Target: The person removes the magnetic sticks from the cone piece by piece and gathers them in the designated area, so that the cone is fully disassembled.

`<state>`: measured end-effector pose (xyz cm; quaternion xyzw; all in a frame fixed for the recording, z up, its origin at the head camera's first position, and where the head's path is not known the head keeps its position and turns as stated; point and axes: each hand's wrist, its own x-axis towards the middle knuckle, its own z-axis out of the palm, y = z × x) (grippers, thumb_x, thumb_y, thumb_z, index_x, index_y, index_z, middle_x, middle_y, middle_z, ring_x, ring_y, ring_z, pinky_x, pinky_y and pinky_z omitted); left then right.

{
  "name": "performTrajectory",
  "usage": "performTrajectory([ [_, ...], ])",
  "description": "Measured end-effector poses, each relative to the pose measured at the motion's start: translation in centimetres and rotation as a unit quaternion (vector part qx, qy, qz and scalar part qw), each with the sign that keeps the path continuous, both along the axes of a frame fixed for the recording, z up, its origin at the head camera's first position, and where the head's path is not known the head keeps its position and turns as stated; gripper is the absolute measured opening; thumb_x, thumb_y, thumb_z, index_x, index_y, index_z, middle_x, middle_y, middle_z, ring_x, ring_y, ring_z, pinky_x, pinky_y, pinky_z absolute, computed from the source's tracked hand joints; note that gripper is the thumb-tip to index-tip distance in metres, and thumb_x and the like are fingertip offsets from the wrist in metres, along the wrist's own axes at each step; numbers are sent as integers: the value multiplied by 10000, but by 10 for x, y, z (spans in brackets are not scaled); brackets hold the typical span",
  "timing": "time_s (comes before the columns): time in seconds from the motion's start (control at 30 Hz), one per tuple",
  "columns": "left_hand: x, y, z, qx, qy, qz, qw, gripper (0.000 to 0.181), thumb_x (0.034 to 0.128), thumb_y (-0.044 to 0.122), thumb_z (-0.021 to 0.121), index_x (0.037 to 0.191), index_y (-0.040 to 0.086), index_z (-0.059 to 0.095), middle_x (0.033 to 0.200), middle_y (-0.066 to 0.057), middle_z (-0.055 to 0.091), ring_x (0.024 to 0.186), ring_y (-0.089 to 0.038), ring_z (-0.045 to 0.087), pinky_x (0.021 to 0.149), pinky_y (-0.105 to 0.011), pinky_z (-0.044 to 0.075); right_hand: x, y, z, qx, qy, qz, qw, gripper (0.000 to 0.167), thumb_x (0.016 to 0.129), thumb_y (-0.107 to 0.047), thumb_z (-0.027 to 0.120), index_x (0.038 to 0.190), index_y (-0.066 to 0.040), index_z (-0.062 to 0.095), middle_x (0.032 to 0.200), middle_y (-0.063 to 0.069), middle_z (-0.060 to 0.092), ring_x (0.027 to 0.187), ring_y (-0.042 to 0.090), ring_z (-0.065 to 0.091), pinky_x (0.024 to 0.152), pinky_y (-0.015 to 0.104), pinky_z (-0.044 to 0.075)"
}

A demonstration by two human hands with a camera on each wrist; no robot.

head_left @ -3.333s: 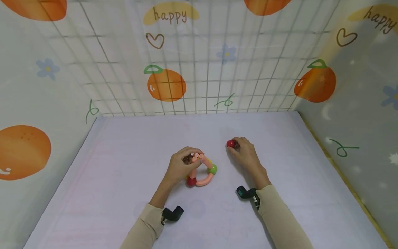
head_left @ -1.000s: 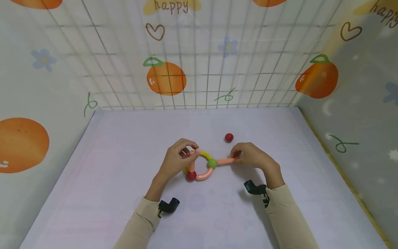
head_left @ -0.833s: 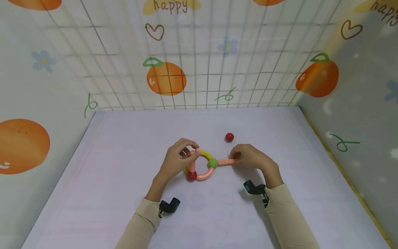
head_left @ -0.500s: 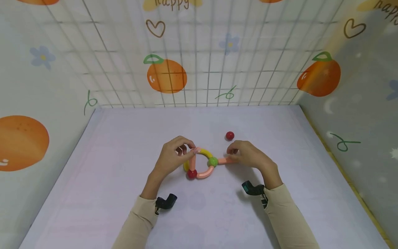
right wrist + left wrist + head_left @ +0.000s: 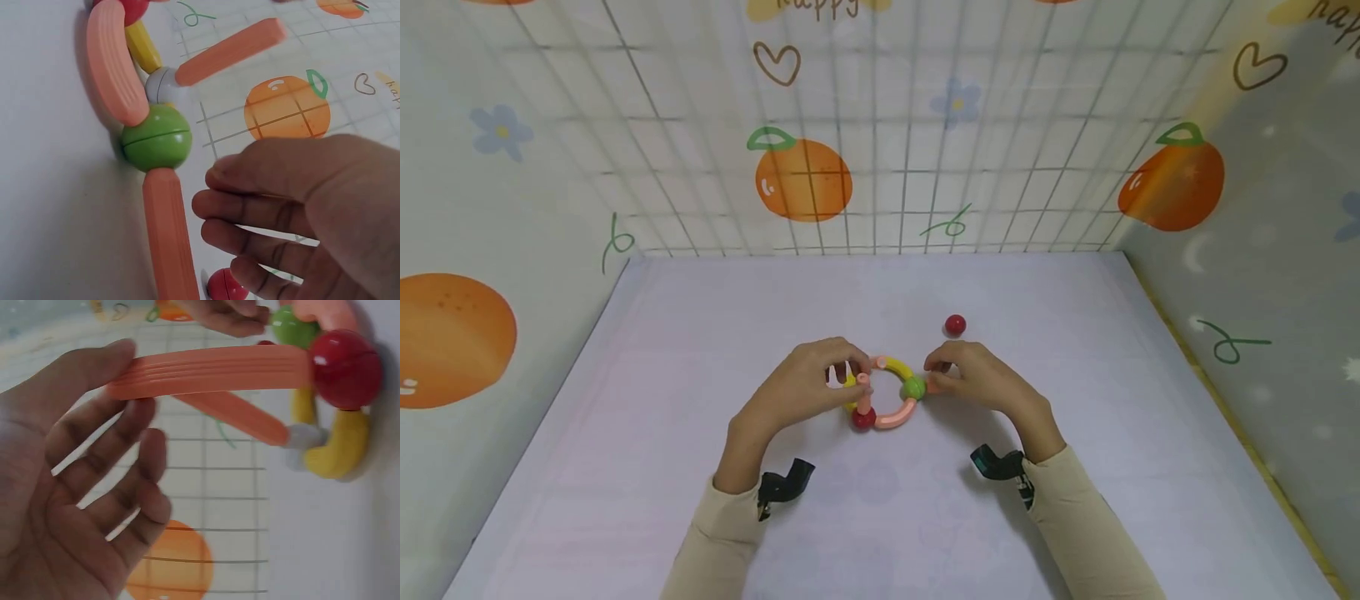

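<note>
A ring of curved salmon rods [image 5: 115, 62] and yellow rods [image 5: 898, 367] lies on the table, joined by a red ball [image 5: 863, 418], a green ball [image 5: 913, 388] and a whitish ball [image 5: 161, 87]. My left hand [image 5: 801, 379] pinches the top of a straight salmon rod [image 5: 219, 370] standing on the red ball. A second straight salmon rod [image 5: 231, 53] rises from the whitish ball, its upper end free. From the green ball a third salmon rod [image 5: 167, 234] points right, lying low. My right hand [image 5: 985, 377] hovers beside that rod, fingers loosely bent and apart from it.
A loose red ball [image 5: 955, 325] sits on the white table [image 5: 737, 317] behind my right hand. Printed curtains with oranges enclose the back and sides, with a wire grid [image 5: 917, 187] showing at the back.
My right hand set the loose red ball down, then brought the green ball's rod down to the right; now it is off that rod, farther left. My left hand has tilted lower over its rod.
</note>
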<state>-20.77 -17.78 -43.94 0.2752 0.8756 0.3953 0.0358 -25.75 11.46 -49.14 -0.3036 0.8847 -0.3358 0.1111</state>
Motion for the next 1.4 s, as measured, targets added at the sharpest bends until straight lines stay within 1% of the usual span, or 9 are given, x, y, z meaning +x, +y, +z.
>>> performTrajectory([
  [0.1,4,-1,7,-69,-152,-217,9996,146,880,230,775,1001,251,696,940,128,630,868,-152,594,733,-356,506,-1,0,0,-15,87,-1,10000,154,930,-109,707,1064,-36,731,979,-3,684,927,164,625,852,438,537],
  [0.2,4,-2,8,-70,-231,-304,9992,134,889,226,769,1004,239,700,938,127,635,862,-144,600,732,-358,512,-1,0,0,-21,160,6,9999,142,934,-105,701,1055,-38,733,973,0,687,920,163,628,848,433,539],
  [0.5,-1,-26,6,-160,-330,329,9988,88,906,212,758,987,216,723,923,137,647,833,-118,581,762,-336,486,3,-7,-2,-97,118,83,9998,179,929,-122,710,1090,-44,729,998,-5,682,939,166,620,840,426,538],
  [0.6,-1,-30,6,-189,-372,381,9984,79,910,213,755,979,226,720,920,136,647,834,-117,581,763,-334,486,4,-12,-4,-87,351,432,9984,228,905,-140,749,1123,-75,734,1081,5,680,1016,187,591,898,427,499],
  [0.7,-2,-30,7,-197,-347,348,9986,79,911,221,753,982,230,720,923,136,648,834,-116,584,762,-332,490,5,-16,-10,42,793,1011,9917,277,870,-107,783,1144,-105,741,1182,30,666,1088,218,555,929,429,460],
  [0.83,-2,-29,7,-198,-340,349,9986,79,916,229,747,989,231,718,936,136,650,840,-113,585,761,-337,491,7,-21,-15,43,1154,1394,9835,268,837,-23,791,1096,-85,756,1194,72,666,1067,245,549,905,385,471],
  [1.0,-4,-29,7,-180,-290,469,9983,80,918,223,744,994,218,717,945,129,651,840,-124,590,746,-343,490,9,-25,-16,57,1165,1209,9858,233,823,-20,808,1045,-74,762,1161,70,668,1028,237,548,870,341,473],
  [1.17,-5,-32,5,-179,-75,593,9981,84,918,194,739,998,201,716,952,121,649,827,-116,591,741,-337,492,11,-26,-16,247,1118,1014,9882,258,847,-78,802,1100,-88,749,1176,49,641,1026,218,545,859,330,476],
  [1.4,-6,-33,4,-181,-56,635,9978,84,923,190,735,1003,202,715,955,116,648,830,-104,591,747,-333,498,11,-23,-9,135,337,145,9992,341,880,-205,787,1176,-56,706,1108,47,611,947,194,591,807,331,510],
])
